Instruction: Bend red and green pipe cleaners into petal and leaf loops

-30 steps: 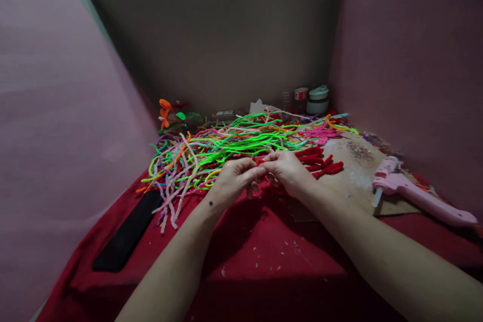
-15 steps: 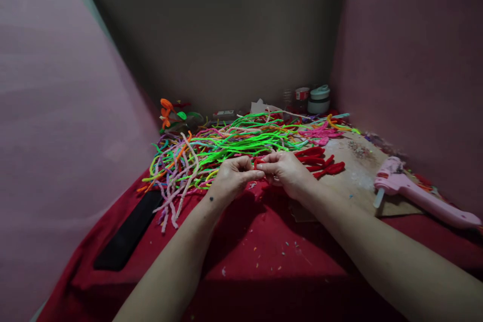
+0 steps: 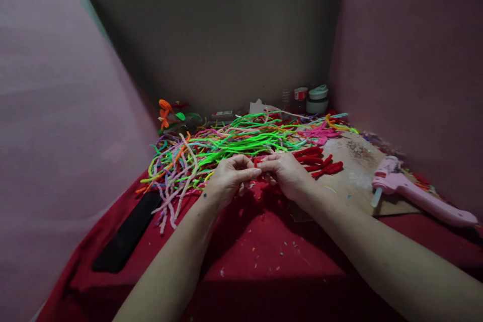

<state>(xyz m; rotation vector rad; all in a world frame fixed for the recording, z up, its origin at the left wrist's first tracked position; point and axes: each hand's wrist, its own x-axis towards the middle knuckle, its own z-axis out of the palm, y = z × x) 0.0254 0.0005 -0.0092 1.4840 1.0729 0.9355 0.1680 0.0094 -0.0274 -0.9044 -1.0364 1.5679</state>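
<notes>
My left hand (image 3: pixel 228 178) and my right hand (image 3: pixel 286 172) meet over the red cloth (image 3: pixel 264 251), fingertips pinched together on a short red pipe cleaner piece (image 3: pixel 257 162). Both hands are closed around it. Just behind them lies a big tangle of pipe cleaners (image 3: pixel 226 143) in green, pink, orange and purple. Several folded red pipe cleaner pieces (image 3: pixel 320 161) lie right of my right hand, on a brown board (image 3: pixel 358 176).
A pink glue gun (image 3: pixel 411 193) lies at the right on the board. A black flat bar (image 3: pixel 126 234) rests at the left on the cloth. Jars (image 3: pixel 317 99) and an orange pipe cleaner flower (image 3: pixel 166 113) stand at the back. Pink walls close in on both sides.
My hands have stayed together on the red piece, with only small finger movements; they shifted very slightly.
</notes>
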